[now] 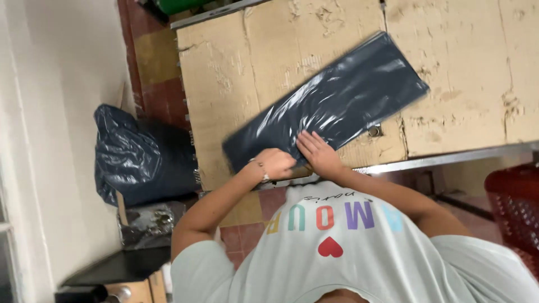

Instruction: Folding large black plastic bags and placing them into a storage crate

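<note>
Head view: blurred dark plastic bag under both hands' fingers.

A flat, glossy dark-blue plastic package lies slantwise on the cardboard-covered table.

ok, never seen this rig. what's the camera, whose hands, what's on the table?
There is no machine here: a person wears one camera on the head, looking down, so the picture shows their own torso, arms and bare hands. The worn cardboard-covered table holds a flat dark plastic bag. Both hands rest at its near edge: the left hand, with a bracelet at the wrist, and the right hand, pressed flat on it. A full dark sack sits on the floor by the wall, and a red basket stands at the other side.
</note>
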